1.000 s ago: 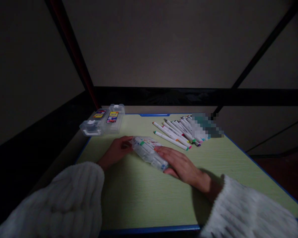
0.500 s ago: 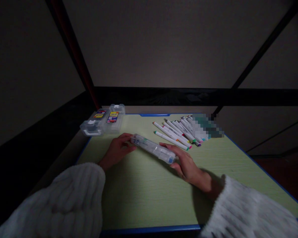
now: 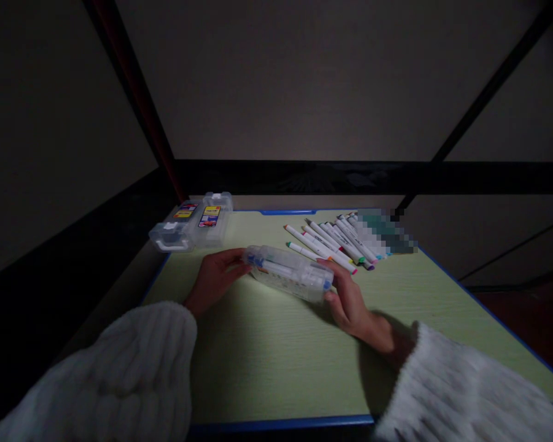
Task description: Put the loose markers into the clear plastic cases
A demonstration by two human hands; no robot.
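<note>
A clear plastic marker case (image 3: 288,274) is held tilted over the table, with white, blue-tipped markers visible inside. My left hand (image 3: 214,276) grips its left end between thumb and fingers. At the opposite end, my right hand (image 3: 350,304) is closed on the case's right edge. Just beyond the case lies a loose pile of white markers (image 3: 327,242) with coloured ends in green, pink, orange, yellow and purple.
Two clear plastic cases (image 3: 191,224) with yellow and purple labels lie at the table's back left. A pixelated green patch (image 3: 387,232) covers something at the back right. The pale green table (image 3: 267,368) has a blue edge; a wall (image 3: 304,80) rises behind.
The case has been tipped between my hands, so more of its broad face and the blue-tipped markers inside now show. My right hand has shifted slightly rightward with it.
</note>
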